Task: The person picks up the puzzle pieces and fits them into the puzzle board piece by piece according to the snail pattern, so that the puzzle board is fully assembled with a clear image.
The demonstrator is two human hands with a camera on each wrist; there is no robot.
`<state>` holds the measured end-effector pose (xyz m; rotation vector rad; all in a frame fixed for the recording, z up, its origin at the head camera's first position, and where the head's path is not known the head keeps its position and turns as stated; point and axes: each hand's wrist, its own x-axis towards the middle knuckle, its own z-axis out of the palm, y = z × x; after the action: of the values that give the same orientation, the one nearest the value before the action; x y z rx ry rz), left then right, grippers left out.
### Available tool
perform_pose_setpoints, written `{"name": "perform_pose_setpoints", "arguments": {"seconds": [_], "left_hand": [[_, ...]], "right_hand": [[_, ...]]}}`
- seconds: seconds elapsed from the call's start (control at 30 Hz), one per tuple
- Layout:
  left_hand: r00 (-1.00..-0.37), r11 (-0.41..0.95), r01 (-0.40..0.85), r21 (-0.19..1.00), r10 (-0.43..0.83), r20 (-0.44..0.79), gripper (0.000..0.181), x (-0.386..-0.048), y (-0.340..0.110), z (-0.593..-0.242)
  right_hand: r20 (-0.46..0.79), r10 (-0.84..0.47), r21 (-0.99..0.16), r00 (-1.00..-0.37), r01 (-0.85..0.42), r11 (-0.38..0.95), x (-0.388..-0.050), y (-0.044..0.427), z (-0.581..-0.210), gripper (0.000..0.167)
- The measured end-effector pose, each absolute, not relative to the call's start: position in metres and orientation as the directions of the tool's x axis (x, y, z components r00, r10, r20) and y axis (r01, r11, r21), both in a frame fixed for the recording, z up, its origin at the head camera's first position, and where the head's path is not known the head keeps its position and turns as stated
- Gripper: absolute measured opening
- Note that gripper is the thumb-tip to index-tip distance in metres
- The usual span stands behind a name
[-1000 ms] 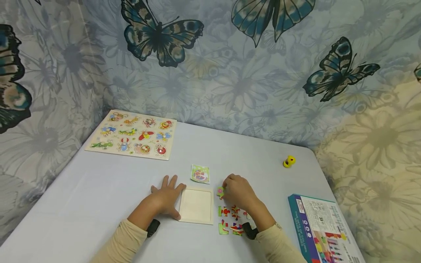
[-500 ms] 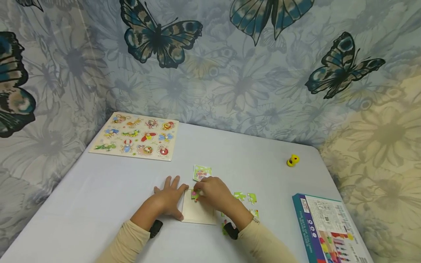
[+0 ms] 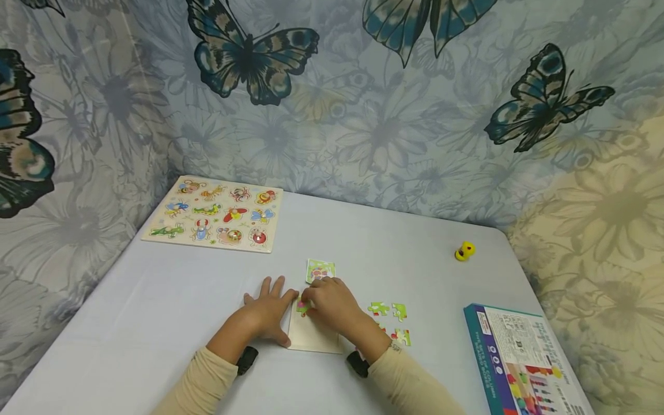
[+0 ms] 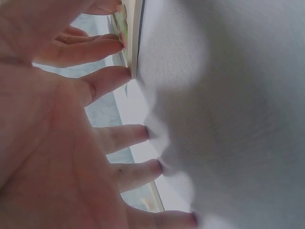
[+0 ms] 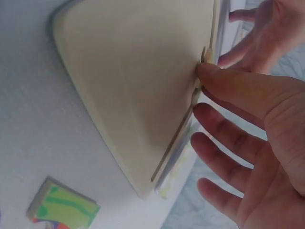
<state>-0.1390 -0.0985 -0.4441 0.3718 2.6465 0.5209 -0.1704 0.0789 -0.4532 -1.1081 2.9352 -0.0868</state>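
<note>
A shallow wooden puzzle tray (image 3: 313, 340) lies on the white table, its raised rim showing in the right wrist view. My left hand (image 3: 263, 314) rests at its left side, fingers spread, with thumb and index finger touching the edge. Over the far part of the tray, my right hand (image 3: 332, 302) pinches a green puzzle piece with a pink spot (image 3: 302, 307) at the far left corner. Thumb and fingers partly hide this piece in the right wrist view. Just beyond the tray is a small picture card (image 3: 320, 267), partly covered by the right hand.
Several loose puzzle pieces (image 3: 399, 312) lie right of the tray, some hidden by the right forearm. An insect puzzle board (image 3: 212, 214) sits at the far left. A small yellow toy (image 3: 465, 251) stands far right, and a flat box (image 3: 524, 357) lies near right.
My right hand has carried the green puzzle piece leftward from the loose pieces to the tray's far left corner. The left hand stays at the tray's edge. The head view has shifted slightly.
</note>
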Motion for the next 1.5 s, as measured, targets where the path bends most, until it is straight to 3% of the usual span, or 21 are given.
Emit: {"name": "perform_pose_setpoints", "arguments": {"seconds": [0.4,0.97,1.5], "left_hand": [[-0.880,0.891,0.155,0.427,0.321,-0.350,0.097,-0.139,-0.096,-0.452],[-0.879,0.877,0.172,0.449,0.342,-0.331,0.095,-0.138,-0.098,-0.446],[-0.877,0.875,0.176,0.450,0.348,-0.333,0.096,-0.139,-0.098,-0.447]], "right_hand": [[-0.034,-0.663,-0.069,-0.748,-0.660,0.748,-0.169,0.095,-0.445,0.025],[-0.047,-0.394,-0.195,-0.918,-0.379,0.905,-0.166,0.206,-0.441,0.019],[-0.017,-0.412,-0.194,-0.911,-0.401,0.895,-0.166,0.214,-0.447,0.019]]}}
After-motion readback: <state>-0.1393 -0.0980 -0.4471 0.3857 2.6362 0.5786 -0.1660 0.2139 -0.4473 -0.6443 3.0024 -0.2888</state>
